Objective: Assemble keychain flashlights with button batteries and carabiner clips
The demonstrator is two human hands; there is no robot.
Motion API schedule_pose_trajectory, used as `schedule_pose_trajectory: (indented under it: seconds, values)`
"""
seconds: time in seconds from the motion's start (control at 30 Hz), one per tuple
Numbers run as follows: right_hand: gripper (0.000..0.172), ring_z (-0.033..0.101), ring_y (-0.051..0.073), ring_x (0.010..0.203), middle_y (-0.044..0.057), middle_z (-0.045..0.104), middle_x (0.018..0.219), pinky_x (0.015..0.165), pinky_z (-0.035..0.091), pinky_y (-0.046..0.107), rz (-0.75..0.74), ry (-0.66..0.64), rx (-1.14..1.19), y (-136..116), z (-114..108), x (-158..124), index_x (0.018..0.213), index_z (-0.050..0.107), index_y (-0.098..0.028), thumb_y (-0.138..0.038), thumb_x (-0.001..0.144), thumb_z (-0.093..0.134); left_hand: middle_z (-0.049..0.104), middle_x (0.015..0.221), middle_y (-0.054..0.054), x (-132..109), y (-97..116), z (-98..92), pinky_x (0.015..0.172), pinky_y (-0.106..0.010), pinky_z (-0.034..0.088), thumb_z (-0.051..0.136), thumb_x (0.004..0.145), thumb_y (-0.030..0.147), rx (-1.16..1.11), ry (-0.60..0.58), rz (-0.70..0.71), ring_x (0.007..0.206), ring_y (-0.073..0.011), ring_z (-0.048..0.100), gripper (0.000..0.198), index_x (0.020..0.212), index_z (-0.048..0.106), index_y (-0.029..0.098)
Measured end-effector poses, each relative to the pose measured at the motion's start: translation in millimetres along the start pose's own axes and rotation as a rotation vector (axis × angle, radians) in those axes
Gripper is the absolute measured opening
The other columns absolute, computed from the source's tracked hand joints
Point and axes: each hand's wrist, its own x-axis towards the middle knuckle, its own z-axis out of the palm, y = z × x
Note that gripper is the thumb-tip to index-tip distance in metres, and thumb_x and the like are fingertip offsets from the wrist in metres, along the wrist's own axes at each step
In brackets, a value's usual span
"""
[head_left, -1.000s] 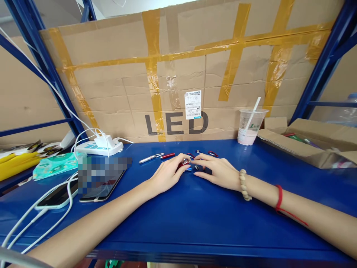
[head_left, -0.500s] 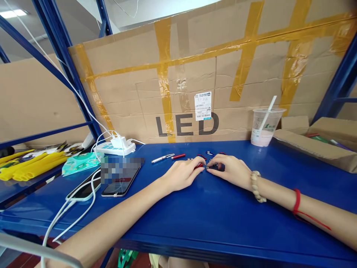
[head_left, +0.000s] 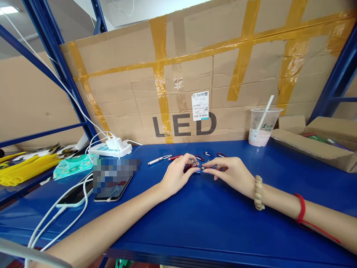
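Observation:
My left hand (head_left: 178, 174) is over the blue shelf top, its thumb and fingers curled into a pinch. Dark red shows inside its grip, and a bit of blue metal (head_left: 198, 171) pokes out by the thumb tip. What it holds is mostly hidden. Just to the right, my right hand (head_left: 234, 173) pinches something tiny with thumb and index finger, too small to name. The fingertips of both hands nearly meet. Behind them lie a silver penlight-like tube with a clip (head_left: 159, 160), a red tube (head_left: 174, 158), a blue carabiner clip (head_left: 208, 154) and a red carabiner clip (head_left: 221, 155).
Two phones with white cables lie at left, one a black phone (head_left: 114, 188). Behind them are a white power strip (head_left: 111, 149) and a teal packet (head_left: 73, 166). A plastic cup (head_left: 262, 128) with a straw and an open cardboard box (head_left: 312, 143) stand at right.
My fingertips have drawn slightly apart and the right hand's fingers are more stretched out. The left hand has moved a little left in view, as has the whole scene.

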Motion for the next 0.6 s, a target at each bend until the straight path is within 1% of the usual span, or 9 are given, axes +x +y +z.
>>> schedule_pose_trajectory:
  seconds: [0.07, 0.13, 0.23, 0.33, 0.47, 0.6]
  values:
    - [0.028, 0.059, 0.011, 0.046, 0.002, 0.069, 0.07, 0.052, 0.048, 0.024, -0.052, 0.038, 0.015, -2.9, -0.1, -0.8, 0.081, 0.07, -0.019, -0.043, 0.08, 0.055, 0.065, 0.092, 0.0, 0.8, -0.5, 0.8, 0.079, -0.028, 0.046, 0.051, 0.085, 0.029, 0.028, 0.002, 0.024, 0.086, -0.0145, 0.059, 0.012, 0.094, 0.053, 0.021]
    - [0.027, 0.057, 0.009, 0.044, 0.003, 0.068, 0.075, 0.051, 0.048, 0.024, -0.084, 0.065, 0.031, -4.0, 0.2, -1.4, 0.083, 0.07, -0.02, -0.041, 0.081, 0.054, 0.065, 0.092, -0.001, 1.1, 0.7, 0.6, 0.079, -0.028, 0.045, 0.048, 0.087, 0.027, 0.06, 0.002, 0.05, 0.084, -0.0143, 0.058, 0.012, 0.095, 0.054, 0.021]
    - [0.026, 0.055, 0.007, 0.043, 0.004, 0.066, 0.083, 0.049, 0.049, 0.023, -0.087, 0.106, 0.069, -2.2, 1.3, -1.3, 0.087, 0.069, -0.02, -0.04, 0.082, 0.053, 0.065, 0.095, -0.001, 0.4, 2.8, -0.3, 0.081, -0.029, 0.043, 0.044, 0.089, 0.025, 0.1, -0.003, 0.082, 0.082, -0.0145, 0.057, 0.015, 0.099, 0.055, 0.021]
    - [0.027, 0.054, 0.006, 0.043, 0.005, 0.065, 0.089, 0.046, 0.05, 0.024, -0.064, 0.146, 0.112, 1.0, 2.4, -0.6, 0.089, 0.069, -0.02, -0.04, 0.084, 0.051, 0.065, 0.1, -0.001, -0.6, 2.7, -0.2, 0.087, -0.032, 0.04, 0.043, 0.09, 0.025, 0.113, -0.026, 0.111, 0.087, -0.0156, 0.056, 0.017, 0.101, 0.055, 0.021]
    - [0.025, 0.053, 0.006, 0.043, 0.005, 0.064, 0.089, 0.045, 0.05, 0.023, -0.064, 0.133, 0.119, 1.6, 2.7, -0.9, 0.089, 0.069, -0.021, -0.037, 0.084, 0.051, 0.064, 0.103, -0.002, -1.4, 1.9, -0.1, 0.089, -0.033, 0.039, 0.041, 0.091, 0.027, 0.103, -0.065, 0.116, 0.09, -0.0163, 0.056, 0.021, 0.104, 0.056, 0.022]
    - [0.025, 0.053, 0.006, 0.043, 0.004, 0.063, 0.09, 0.045, 0.049, 0.022, -0.069, 0.124, 0.13, -0.7, 2.5, -2.2, 0.09, 0.069, -0.021, -0.036, 0.085, 0.051, 0.064, 0.104, -0.002, -1.7, 2.4, -1.3, 0.088, -0.033, 0.039, 0.039, 0.091, 0.028, 0.113, -0.089, 0.111, 0.09, -0.0162, 0.056, 0.024, 0.108, 0.055, 0.022]
